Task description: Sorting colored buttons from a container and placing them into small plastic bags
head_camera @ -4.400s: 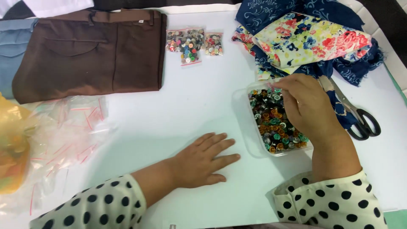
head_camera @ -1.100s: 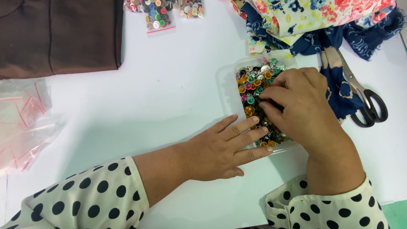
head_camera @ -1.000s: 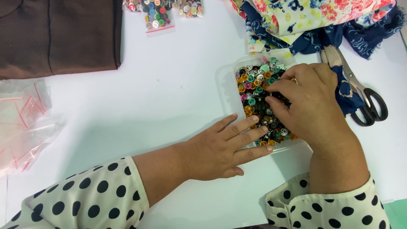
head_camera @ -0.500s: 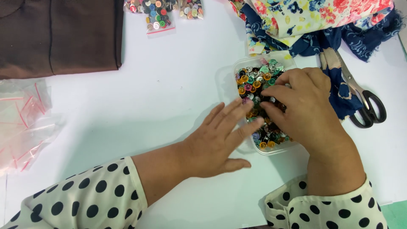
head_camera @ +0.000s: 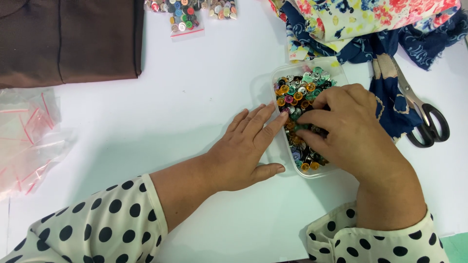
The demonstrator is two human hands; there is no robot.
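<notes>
Buttons (head_camera: 298, 95) fill the clear tub (head_camera: 312, 171) where my right hand (head_camera: 348, 129) pinches among them, its catch hidden. My left hand (head_camera: 243, 148) lies flat and empty, steadying the tub's side on the table (head_camera: 195, 83).

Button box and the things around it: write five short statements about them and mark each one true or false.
1. The right hand reaches into the clear box of buttons. True.
2. The left hand holds the scissors. False: it lies flat on the white table against the box's left side.
3. The scissors lie right of the box. True.
4. The brown cloth lies under the box. False: it is at the far left.
5. The box is empty. False: it is full of buttons.
</notes>
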